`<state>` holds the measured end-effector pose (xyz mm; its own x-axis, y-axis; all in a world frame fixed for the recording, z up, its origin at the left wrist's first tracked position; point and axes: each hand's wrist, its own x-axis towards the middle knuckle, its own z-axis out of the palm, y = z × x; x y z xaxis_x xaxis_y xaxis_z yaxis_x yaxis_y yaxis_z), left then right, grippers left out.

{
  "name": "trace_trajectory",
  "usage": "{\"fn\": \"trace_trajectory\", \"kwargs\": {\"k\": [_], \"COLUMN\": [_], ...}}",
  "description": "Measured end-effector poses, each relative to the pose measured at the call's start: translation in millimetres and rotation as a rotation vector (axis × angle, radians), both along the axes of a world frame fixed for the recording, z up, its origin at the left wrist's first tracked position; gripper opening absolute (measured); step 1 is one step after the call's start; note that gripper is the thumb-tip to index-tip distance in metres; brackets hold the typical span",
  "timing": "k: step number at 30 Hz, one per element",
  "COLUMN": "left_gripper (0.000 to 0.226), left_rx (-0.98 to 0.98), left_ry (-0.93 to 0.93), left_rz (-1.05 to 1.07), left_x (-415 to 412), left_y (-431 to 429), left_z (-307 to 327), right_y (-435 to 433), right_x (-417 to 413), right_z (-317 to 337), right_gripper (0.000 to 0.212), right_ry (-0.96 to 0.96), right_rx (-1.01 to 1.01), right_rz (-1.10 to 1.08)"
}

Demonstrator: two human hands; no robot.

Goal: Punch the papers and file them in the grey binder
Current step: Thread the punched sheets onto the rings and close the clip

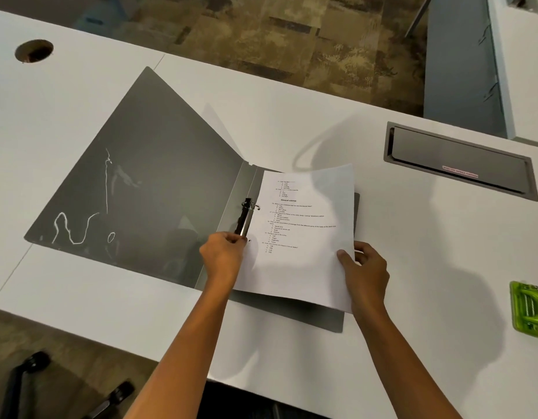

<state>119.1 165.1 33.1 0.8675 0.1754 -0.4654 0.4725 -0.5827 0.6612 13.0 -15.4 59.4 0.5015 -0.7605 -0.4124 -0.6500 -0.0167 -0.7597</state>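
The grey binder lies open on the white desk, its left cover flat and marked with white scribbles. A ring mechanism runs along its spine. A stack of printed white papers rests over the binder's right half, its left edge at the rings. My left hand pinches the papers' left edge beside the lower end of the ring mechanism. My right hand grips the papers' right edge, thumb on top. A green hole punch sits at the desk's far right.
A grey cable hatch is set into the desk behind the papers on the right. A round cable hole is at the back left. Chair legs show below the front edge.
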Motion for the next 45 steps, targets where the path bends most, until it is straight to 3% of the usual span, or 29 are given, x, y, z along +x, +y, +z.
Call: {"fn": "trace_trajectory", "kwargs": {"k": [10,18,21,25,28,35,45], "left_gripper": [0.026,0.029,0.005,0.020,0.012,0.015,0.041], "left_rx": [-0.118,-0.497,-0.464,-0.467,-0.465,-0.524,-0.440], "left_ry": [0.094,0.428,0.337,0.286,0.395,0.603,0.562], "left_rz": [0.100,0.371,0.366,0.381,0.358,0.299,0.175], "left_x": [-4.7,0.6,-0.9,-4.0,1.3,10.4,14.8], "left_y": [6.0,15.2,13.7,8.6,11.6,19.0,17.5], "left_z": [-12.8,-24.5,-23.3,-21.1,-19.3,-21.3,-25.9], "right_y": [9.0,15.6,18.3,19.4,19.6,19.6,23.5], "right_x": [0.0,-2.1,-4.1,-3.9,-1.6,-1.8,-0.5], "right_z": [6.8,5.2,6.2,8.1,10.5,11.4,14.5], "right_gripper": [0.031,0.030,0.024,0.019,0.021,0.014,0.019], "right_ry": [-0.040,-0.051,-0.078,-0.092,-0.092,-0.099,-0.103], "right_rx": [0.003,0.019,0.034,0.040,0.032,0.042,-0.040], "right_rz": [-0.015,-0.041,-0.041,-0.042,-0.033,-0.015,0.017]}}
